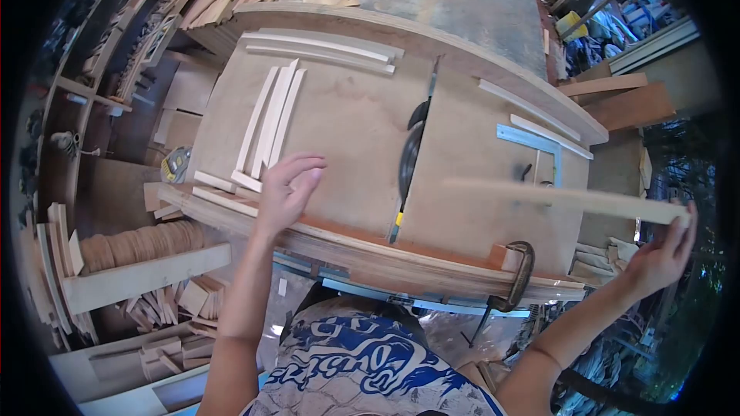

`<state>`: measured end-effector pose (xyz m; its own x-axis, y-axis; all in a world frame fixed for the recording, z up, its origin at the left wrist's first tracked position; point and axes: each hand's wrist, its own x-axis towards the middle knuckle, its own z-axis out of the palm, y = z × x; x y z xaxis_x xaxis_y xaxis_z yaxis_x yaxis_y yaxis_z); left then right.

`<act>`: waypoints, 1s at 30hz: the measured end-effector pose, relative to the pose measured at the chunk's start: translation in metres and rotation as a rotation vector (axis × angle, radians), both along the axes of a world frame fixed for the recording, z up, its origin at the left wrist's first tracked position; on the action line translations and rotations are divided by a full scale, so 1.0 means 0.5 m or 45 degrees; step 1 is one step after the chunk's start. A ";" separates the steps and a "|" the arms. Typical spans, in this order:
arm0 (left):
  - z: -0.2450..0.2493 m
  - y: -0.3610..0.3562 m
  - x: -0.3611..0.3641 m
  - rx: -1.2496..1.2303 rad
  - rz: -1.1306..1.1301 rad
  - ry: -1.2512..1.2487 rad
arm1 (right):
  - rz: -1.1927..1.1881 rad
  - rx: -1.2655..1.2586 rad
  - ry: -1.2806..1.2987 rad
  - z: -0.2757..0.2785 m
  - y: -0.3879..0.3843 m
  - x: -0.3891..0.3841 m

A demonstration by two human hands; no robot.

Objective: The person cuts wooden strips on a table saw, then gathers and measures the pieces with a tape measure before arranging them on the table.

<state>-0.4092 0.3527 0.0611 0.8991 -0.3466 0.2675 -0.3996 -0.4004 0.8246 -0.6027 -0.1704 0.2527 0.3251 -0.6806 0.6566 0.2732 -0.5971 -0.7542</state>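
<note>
Head view: the right hand point(667, 250), out beyond the right edge of the table point(347, 123), pinches one end of a strip point(609, 202) between thumb and fingers. The strip reaches leftward above the table, its far end blurred, right of the blade point(408, 162). Over the table's left part, the left hand point(289, 189) is partly open, fingers loosely bent and thumb apart, with nothing visibly gripped; it is just beside a bundle point(276, 117) of pale strips, and whether it touches them I cannot tell. More strips lie along the back board point(462, 50), on both sides of the blade. A square point(528, 138) rests near those on the right, and a clamp point(526, 270) grips the front rail point(362, 243).
</note>
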 end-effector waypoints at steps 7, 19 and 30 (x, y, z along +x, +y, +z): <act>-0.068 0.011 0.016 0.446 -0.248 0.462 | 0.164 0.839 0.552 -0.453 0.072 0.005; -0.180 0.066 0.064 1.025 -0.467 0.589 | 0.974 -0.869 2.239 -0.523 0.047 0.067; -0.156 0.003 0.048 0.939 -0.381 0.705 | 1.125 -1.113 2.600 -0.557 0.092 0.092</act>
<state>-0.3851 0.3542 -0.0168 0.6794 -0.4925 -0.5439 -0.1996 -0.8373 0.5090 -0.5569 -0.1242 -0.0259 0.6062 0.0667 -0.7925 0.0736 -0.9969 -0.0276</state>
